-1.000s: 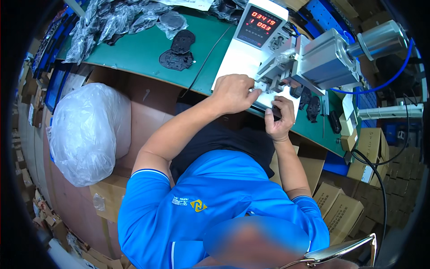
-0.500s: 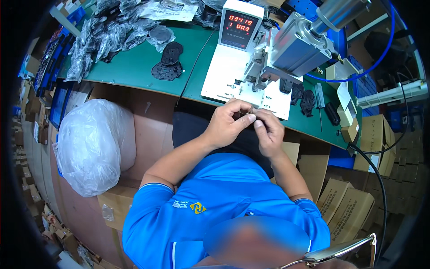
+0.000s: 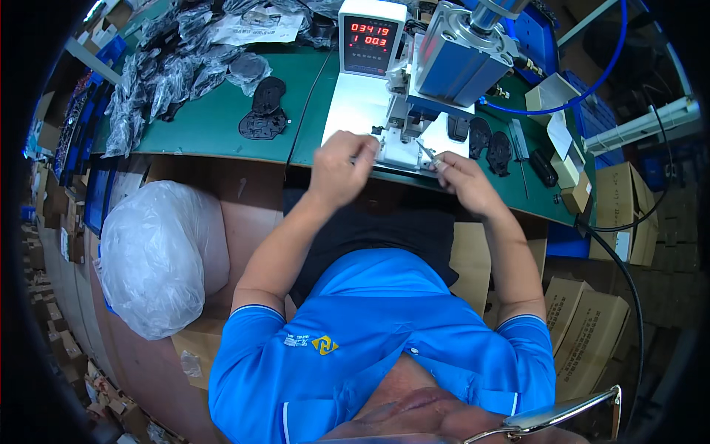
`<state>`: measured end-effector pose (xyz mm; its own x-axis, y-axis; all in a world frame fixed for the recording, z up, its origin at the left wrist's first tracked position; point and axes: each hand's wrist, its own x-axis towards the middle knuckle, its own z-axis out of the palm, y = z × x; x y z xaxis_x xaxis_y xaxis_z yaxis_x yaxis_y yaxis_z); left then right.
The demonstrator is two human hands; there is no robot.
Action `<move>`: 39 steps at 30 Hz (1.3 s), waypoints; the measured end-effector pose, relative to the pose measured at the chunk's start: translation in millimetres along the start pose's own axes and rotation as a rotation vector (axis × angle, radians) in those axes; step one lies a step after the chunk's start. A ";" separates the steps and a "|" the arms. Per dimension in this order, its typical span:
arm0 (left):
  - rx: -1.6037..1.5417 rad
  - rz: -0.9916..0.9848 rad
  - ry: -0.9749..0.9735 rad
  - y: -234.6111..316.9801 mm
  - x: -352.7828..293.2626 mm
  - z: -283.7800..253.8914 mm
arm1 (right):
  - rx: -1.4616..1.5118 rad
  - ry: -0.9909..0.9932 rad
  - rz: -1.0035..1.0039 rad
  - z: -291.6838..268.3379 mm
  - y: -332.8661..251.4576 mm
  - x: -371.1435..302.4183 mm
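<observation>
My left hand [image 3: 342,169] is closed, fingers curled, at the front left edge of the white base plate [image 3: 347,107] of a bench press. Whatever it may hold is hidden. On the other side of the fixture, my right hand [image 3: 466,181] pinches a thin, pointed metal tool [image 3: 427,152], its tip toward the fixture. Above and between the hands stands the press's silver and blue cylinder block [image 3: 460,59]. A white box with a red digital display [image 3: 371,37] sits at the back left of the plate.
Black moulded plastic parts [image 3: 264,111] lie left of the press, more [image 3: 499,153] to its right. Plastic-wrapped parts [image 3: 163,81] cover the far left of the green table [image 3: 211,137]. A blue air hose [image 3: 592,103] arcs at right; a white plastic-bagged bundle [image 3: 155,255] stands below left.
My hands, together in front of the press before, have parted and moved up to the base plate, left hand to its left and right hand to its right. The thin tool now shows.
</observation>
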<state>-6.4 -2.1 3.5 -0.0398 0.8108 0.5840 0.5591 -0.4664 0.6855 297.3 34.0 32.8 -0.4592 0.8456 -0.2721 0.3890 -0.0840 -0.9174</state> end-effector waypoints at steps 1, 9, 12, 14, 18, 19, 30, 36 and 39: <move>0.042 -0.006 0.058 -10.8 7.1 -1.1 | 0.002 -0.025 0.048 -8.5 1.0 6.2; 0.209 0.099 0.143 -59.8 10.2 12.5 | -0.247 -0.006 0.136 -10.5 -12.1 27.5; 0.267 0.123 0.140 -62.1 10.5 13.1 | -0.336 0.002 0.068 -12.0 -19.3 33.3; 0.269 0.131 0.145 -61.9 10.4 13.9 | -0.375 -0.016 0.060 -13.3 -23.8 36.8; 0.280 0.148 0.154 -61.0 10.2 13.0 | -0.385 -0.023 0.105 -11.4 -27.3 40.0; 0.279 0.147 0.155 -60.4 10.3 13.2 | -0.376 -0.022 0.085 -11.7 -22.1 41.0; 0.301 0.163 0.168 -58.9 11.5 14.9 | -0.362 0.125 0.008 2.7 -4.8 38.6; 0.302 0.159 0.181 -59.0 10.3 14.2 | -0.579 0.292 -0.006 24.4 -19.7 32.1; 0.299 0.161 0.171 -58.2 11.3 14.0 | -0.591 0.429 -0.114 26.6 -4.9 38.2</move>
<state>-27.7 39.1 -36.0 -0.0556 0.6530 0.7553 0.7857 -0.4382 0.4367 256.7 52.7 19.1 -0.2171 0.9740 0.0645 0.7783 0.2126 -0.5908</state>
